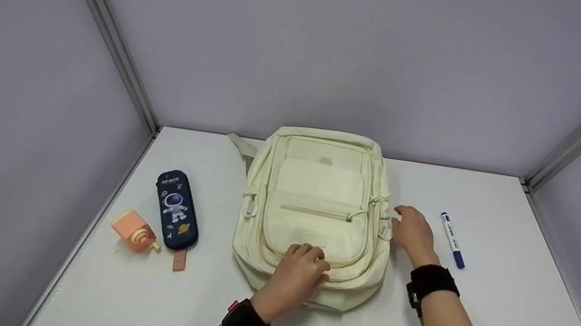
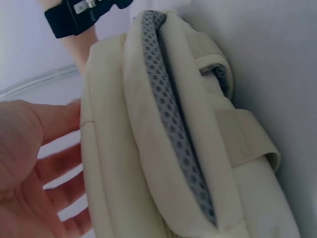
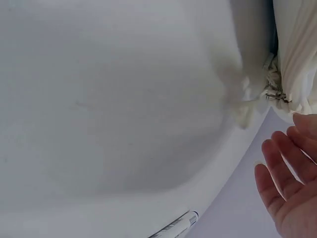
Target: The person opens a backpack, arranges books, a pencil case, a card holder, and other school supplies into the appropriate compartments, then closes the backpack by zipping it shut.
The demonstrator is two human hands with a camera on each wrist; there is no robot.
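White table (image 1: 472, 325) between grey walls: a cream backpack (image 1: 315, 206) lies flat at its centre, the left hand (image 1: 301, 269) resting on its near end. Left wrist view: fingers straight beside the fabric. Right wrist view: right hand (image 3: 292, 198) open, just beside the backpack.

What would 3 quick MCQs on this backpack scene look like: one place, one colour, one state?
1. Where does the marker lie?
A. right of the backpack
B. on top of the backpack
C. beside the pencil case

2. What colour is the pencil case?
A. red
B. dark blue
C. green

3. What is the left hand doing?
A. gripping the marker
B. lifting the pencil case
C. resting on the backpack's near end

Answers: 1 A, it lies on the table beyond the right hand. 2 B, navy with an astronaut print. 3 C, its fingers lie on the cream fabric.
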